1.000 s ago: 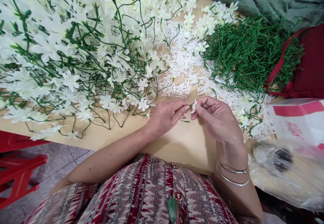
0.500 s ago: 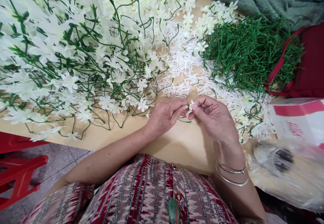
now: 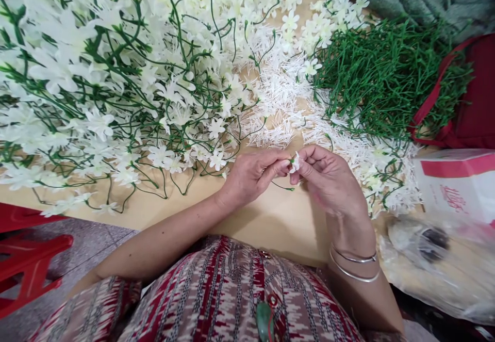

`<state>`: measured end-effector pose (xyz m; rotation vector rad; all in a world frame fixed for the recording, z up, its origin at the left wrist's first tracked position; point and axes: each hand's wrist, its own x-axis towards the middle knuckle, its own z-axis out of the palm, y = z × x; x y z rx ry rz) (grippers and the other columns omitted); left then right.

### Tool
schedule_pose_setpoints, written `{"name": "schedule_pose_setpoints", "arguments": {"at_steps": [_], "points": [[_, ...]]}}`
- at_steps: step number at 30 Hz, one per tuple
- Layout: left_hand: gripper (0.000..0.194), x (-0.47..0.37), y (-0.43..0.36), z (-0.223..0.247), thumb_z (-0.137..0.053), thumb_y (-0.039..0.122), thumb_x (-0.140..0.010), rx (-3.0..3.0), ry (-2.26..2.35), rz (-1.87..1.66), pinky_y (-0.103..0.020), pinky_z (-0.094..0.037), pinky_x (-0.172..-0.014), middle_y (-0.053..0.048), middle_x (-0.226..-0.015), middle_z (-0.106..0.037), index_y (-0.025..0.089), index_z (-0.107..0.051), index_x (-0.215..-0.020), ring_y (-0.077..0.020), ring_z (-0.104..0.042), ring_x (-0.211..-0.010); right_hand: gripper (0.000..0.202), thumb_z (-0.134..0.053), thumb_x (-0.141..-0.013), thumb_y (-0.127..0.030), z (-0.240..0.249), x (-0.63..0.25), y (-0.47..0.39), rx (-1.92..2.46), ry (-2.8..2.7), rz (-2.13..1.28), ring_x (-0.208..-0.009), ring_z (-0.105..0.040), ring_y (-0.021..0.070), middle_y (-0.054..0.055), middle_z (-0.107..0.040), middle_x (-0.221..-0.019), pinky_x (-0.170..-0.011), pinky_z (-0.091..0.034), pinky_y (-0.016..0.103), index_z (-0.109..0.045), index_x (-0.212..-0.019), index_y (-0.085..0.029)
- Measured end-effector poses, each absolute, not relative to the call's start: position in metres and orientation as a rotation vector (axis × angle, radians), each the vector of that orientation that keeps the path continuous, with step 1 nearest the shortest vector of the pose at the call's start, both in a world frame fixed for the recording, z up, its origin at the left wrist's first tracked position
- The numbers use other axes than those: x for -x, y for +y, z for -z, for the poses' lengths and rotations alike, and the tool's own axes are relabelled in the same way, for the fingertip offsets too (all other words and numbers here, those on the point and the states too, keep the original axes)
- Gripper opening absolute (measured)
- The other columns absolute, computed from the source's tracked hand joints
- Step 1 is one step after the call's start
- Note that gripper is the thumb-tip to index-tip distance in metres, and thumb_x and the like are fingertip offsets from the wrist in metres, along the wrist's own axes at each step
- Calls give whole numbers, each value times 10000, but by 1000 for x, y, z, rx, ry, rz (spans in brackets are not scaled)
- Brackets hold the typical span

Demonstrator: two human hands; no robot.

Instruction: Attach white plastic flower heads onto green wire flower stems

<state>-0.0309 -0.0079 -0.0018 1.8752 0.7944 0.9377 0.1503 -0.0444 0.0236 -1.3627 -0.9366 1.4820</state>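
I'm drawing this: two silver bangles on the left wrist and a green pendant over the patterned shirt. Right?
Not the left wrist: the head view shows both silver bangles on the right wrist. The green pendant does hang over the patterned shirt.

Heaped artificial flowers point(image 3: 100, 123) and green stems point(image 3: 381, 76) suggest a craft workshop

A white flower point(image 3: 296, 164) sits, apparently on a green stem point(image 3: 293, 161), between hands point(image 3: 247, 179) point(image 3: 332, 182).

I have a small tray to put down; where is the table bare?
The tabletop is bare between the patterned shirt, left hand and right hand; a narrower strip runs between the white flowers and left forearm. Crowded: beyond the hands, with thin white strands and green stems.
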Motion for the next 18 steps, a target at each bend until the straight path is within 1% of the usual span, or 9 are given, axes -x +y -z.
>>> {"name": "schedule_pose_setpoints", "arguments": {"at_steps": [3,7,10,14,18], "points": [[253,32,-8,1,-522,335,-1098,-1881,791,-926,-219,-580,-756,-25,-900,-810,188,-728,-1088,-123,-770,-818,373,-886,-748,-591,-25,-151,-43,1369,-942,-1501,-543,-629,146,-45,-692,-592,-590,-531,318,-678,-783,-283],[272,31,-8,3,-506,337,-1104,-1913,794,-917,-213,-567,-739,-23,-882,-801,185,-729,-1072,-121,-760,-798,389,-916,-716,-557,-26,-151,-42,1369,-910,-1518,-523,-614,129,-47,-677,-590,-563,-519,292,-672,-774,-259],[273,30,-9,8,-501,334,-1105,-1944,810,-939,-216,-557,-729,-21,-854,-788,180,-726,-1082,-121,-747,-768,379,-915,-725,-532,-26,-150,-41,1366,-905,-1512,-520,-610,125,-42,-679,-606,-550,-505,282,-672,-771,-246],[252,29,-7,10,-503,307,-1101,-1959,807,-939,-211,-549,-737,-10,-805,-765,174,-717,-1092,-119,-738,-746,371,-923,-728,-504,-25,-149,-39,1358,-920,-1507,-502,-577,119,-47,-642,-579,-547,-488,280,-661,-752,-243],[232,29,-7,0,-516,295,-1088,-1871,801,-895,-220,-550,-737,-16,-808,-762,169,-700,-1023,-125,-733,-739,410,-929,-701,-549,-27,-148,-38,1317,-864,-1542,-510,-567,117,-57,-637,-583,-555,-469,275,-655,-777,-255]]}}
